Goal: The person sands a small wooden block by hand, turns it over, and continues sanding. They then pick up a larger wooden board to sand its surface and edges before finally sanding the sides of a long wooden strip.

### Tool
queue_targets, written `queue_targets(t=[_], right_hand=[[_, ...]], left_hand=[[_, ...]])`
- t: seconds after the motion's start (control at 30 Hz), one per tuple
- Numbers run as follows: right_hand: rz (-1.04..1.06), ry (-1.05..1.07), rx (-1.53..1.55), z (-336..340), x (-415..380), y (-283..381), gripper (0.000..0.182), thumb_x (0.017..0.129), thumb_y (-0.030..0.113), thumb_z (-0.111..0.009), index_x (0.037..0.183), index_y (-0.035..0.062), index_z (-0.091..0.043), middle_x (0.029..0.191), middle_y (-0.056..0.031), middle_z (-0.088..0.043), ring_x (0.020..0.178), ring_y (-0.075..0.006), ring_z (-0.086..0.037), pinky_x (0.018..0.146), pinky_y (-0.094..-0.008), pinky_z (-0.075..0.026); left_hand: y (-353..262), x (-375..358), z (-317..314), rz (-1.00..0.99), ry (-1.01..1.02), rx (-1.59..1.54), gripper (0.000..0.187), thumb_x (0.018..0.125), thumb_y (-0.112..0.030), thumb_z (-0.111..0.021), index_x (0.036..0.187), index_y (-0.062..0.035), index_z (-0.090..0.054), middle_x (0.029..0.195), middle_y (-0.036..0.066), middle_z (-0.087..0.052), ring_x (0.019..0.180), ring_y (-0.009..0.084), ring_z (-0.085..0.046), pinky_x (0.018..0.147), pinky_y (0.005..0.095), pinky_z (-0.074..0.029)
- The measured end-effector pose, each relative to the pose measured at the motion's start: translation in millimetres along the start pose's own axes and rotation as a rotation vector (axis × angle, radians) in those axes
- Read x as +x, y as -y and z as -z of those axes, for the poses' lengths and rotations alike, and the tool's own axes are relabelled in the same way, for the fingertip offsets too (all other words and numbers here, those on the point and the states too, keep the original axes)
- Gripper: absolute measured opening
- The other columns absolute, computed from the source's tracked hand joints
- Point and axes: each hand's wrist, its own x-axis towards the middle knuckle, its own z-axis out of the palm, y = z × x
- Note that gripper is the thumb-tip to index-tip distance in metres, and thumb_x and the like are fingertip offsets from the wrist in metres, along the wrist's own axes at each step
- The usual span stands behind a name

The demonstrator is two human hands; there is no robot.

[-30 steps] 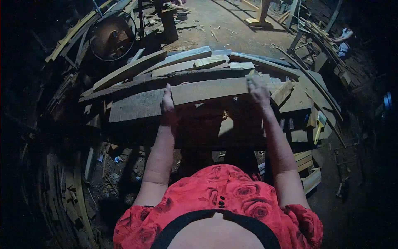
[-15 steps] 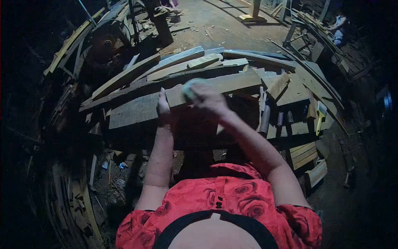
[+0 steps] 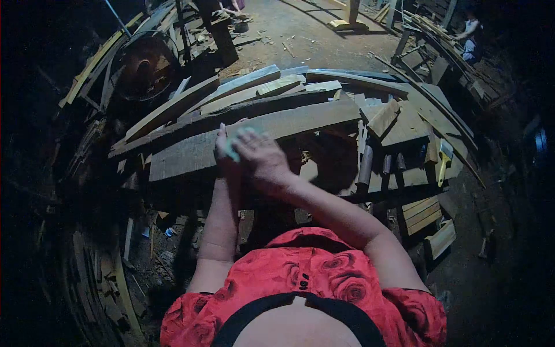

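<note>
A long grey-brown wooden plank (image 3: 182, 156) lies crosswise in front of me. My left hand (image 3: 224, 151) grips its near edge, thumb up on the top face and the other fingers hidden. My right hand (image 3: 263, 161) lies on the plank right beside the left, its fingers pressed over a pale green pad (image 3: 233, 147). Only part of the pad shows, and I cannot make out whether it is cloth or an abrasive sheet.
More boards (image 3: 237, 95) are stacked beyond the plank. To the right are a wood block (image 3: 383, 118), dark cylinders (image 3: 365, 166) and a yellow-handled brush (image 3: 444, 162). A round rusty pan (image 3: 144, 69) stands at back left. Another person (image 3: 471, 37) is at far right.
My right hand has slid the green pad left along the plank, from its middle to beside my left hand. The left hand keeps its hold on the plank.
</note>
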Motion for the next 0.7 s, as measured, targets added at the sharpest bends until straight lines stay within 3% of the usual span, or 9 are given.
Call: queue_targets(t=[0.1, 0.17, 0.23, 0.3, 0.37, 0.43, 0.5, 0.6, 0.7], right_hand=[[0.098, 0.053, 0.112, 23, 2, -13, 0.042, 0.073, 0.013, -0.061, 0.114, 0.0053, -0.058, 0.118, -0.0166, -0.057, 0.116, -0.0339, -0.050, 0.103, -0.0403, -0.034], [0.113, -0.091, 0.225, 24, -12, -71, 0.036, 0.076, 0.010, -0.060, 0.111, 0.0031, -0.059, 0.116, -0.0162, -0.058, 0.113, -0.0316, -0.053, 0.098, -0.0396, -0.039], [-0.222, 0.098, -0.034, 71, -16, -110, 0.030, 0.083, 0.019, -0.059, 0.108, 0.0027, -0.060, 0.107, -0.0174, -0.061, 0.101, -0.0335, -0.057, 0.089, -0.0421, -0.043], [-0.288, -0.104, -0.296, 65, -42, -192, 0.026, 0.086, 0.021, -0.056, 0.102, 0.0024, -0.062, 0.102, -0.0179, -0.061, 0.096, -0.0348, -0.058, 0.083, -0.0415, -0.045], [-0.281, -0.247, -0.434, 70, -36, -186, 0.025, 0.086, 0.022, -0.055, 0.100, 0.0022, -0.062, 0.100, -0.0183, -0.062, 0.095, -0.0349, -0.058, 0.081, -0.0405, -0.046], [-0.354, -0.115, -0.301, 57, -28, -157, 0.028, 0.086, 0.024, -0.056, 0.102, 0.0022, -0.062, 0.101, -0.0178, -0.062, 0.096, -0.0348, -0.058, 0.084, -0.0411, -0.045], [-0.204, -0.062, 0.036, 28, -15, -104, 0.031, 0.085, 0.026, -0.057, 0.107, 0.0034, -0.061, 0.108, -0.0166, -0.061, 0.103, -0.0332, -0.056, 0.092, -0.0416, -0.040], [0.024, 0.023, 0.067, 1, 7, -12, 0.035, 0.086, 0.029, -0.056, 0.113, 0.0075, -0.060, 0.122, -0.0147, -0.055, 0.117, -0.0290, -0.048, 0.103, -0.0389, -0.033], [-0.066, 0.174, 0.224, 2, 25, -22, 0.037, 0.087, 0.033, -0.054, 0.116, 0.0101, -0.059, 0.126, -0.0140, -0.052, 0.122, -0.0279, -0.044, 0.105, -0.0377, -0.029]], left_hand=[[-1, -7, -10, -0.045, 0.011, 0.070, 0.057, 0.095, -0.045, -0.029, 0.114, 0.0025, -0.054, 0.106, 0.016, -0.060, 0.094, 0.0270, -0.058, 0.087, 0.0406, -0.046], [-1, -10, -17, -0.065, -0.048, 0.073, 0.055, 0.095, -0.044, -0.030, 0.112, 0.0021, -0.055, 0.107, 0.015, -0.060, 0.097, 0.0270, -0.058, 0.087, 0.0393, -0.046], [-3, -12, -21, -0.057, -0.091, 0.091, 0.055, 0.095, -0.043, -0.031, 0.111, 0.0024, -0.056, 0.106, 0.015, -0.061, 0.097, 0.0269, -0.058, 0.087, 0.0387, -0.046], [-2, -10, -21, -0.045, -0.131, 0.111, 0.054, 0.095, -0.043, -0.031, 0.109, 0.0027, -0.057, 0.105, 0.015, -0.061, 0.097, 0.0269, -0.059, 0.087, 0.0382, -0.047], [-1, -6, -21, -0.110, -0.192, 0.165, 0.057, 0.095, -0.044, -0.027, 0.107, 0.0011, -0.060, 0.100, 0.014, -0.063, 0.088, 0.0264, -0.061, 0.077, 0.0382, -0.051], [0, -9, -22, -0.092, -0.203, 0.156, 0.055, 0.096, -0.043, -0.028, 0.107, 0.0007, -0.061, 0.100, 0.014, -0.063, 0.088, 0.0262, -0.061, 0.078, 0.0374, -0.050], [0, -9, -18, -0.079, -0.223, 0.155, 0.054, 0.096, -0.042, -0.029, 0.107, 0.0002, -0.061, 0.100, 0.014, -0.063, 0.088, 0.0259, -0.061, 0.079, 0.0365, -0.050], [11, 12, 16, -0.176, -0.096, 0.126, 0.052, 0.095, -0.042, -0.032, 0.106, 0.0001, -0.060, 0.101, 0.013, -0.063, 0.090, 0.0260, -0.061, 0.083, 0.0360, -0.048], [6, 2, 7, -0.075, 0.163, -0.096, 0.054, 0.093, -0.044, -0.035, 0.105, 0.0020, -0.059, 0.102, 0.014, -0.063, 0.094, 0.0260, -0.059, 0.087, 0.0370, -0.046]])
